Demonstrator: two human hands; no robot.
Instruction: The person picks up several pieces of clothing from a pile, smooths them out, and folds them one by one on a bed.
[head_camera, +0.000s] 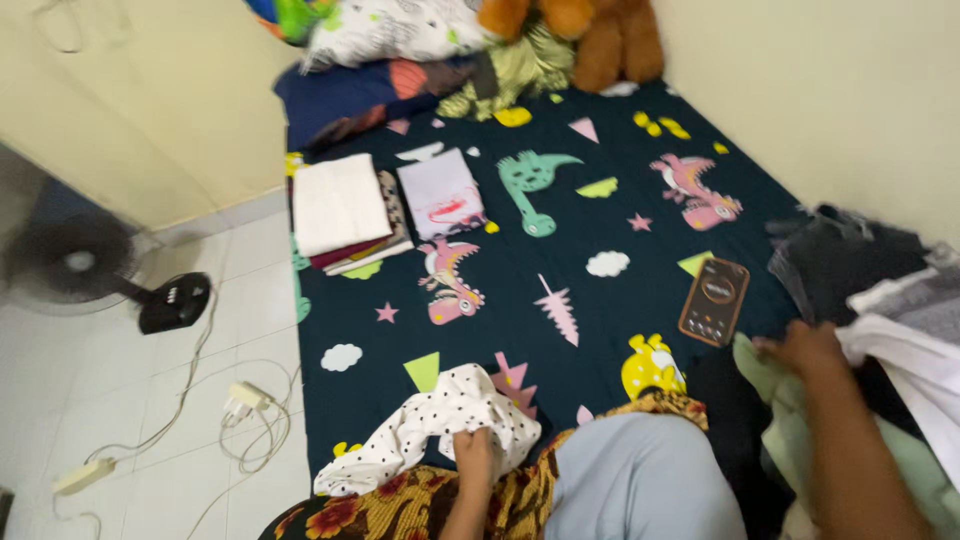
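1. Your left hand (475, 452) is closed, fingers pinched on the white cotton garment with small black dots (440, 425). That garment lies crumpled at the near edge of the bed, partly on your lap, and is not yet folded.

2. Your right hand (805, 345) reaches into the loose heap of unsorted clothes (880, 300) at the right of the bed. The fingers are curled onto a pale green cloth (775, 395). Motion blur prevents me from telling whether they have actually gripped it.

3. Done, as far as can be judged: two folded stacks sit at the far left of the bed, just beside each other. One is the flat cream-white folded cloth on top of several darker folded pieces (340, 205); the other is the pale lilac folded garment with a red print (442, 193).

4. Left, by the same judgement: the dotted garment in your grip, and the whole right-hand heap of dark, grey, white and green pieces, which appears larger than what is stacked. Work looks well short of halfway.

5. Surroundings: a dark navy bedsheet printed with dinosaurs (600, 220); a black smartphone with lit screen (714, 300) lying on it near the heap; pillows and a brown plush toy (590, 35) at the head; a black floor fan (80, 265) and white cables on the tiled floor.
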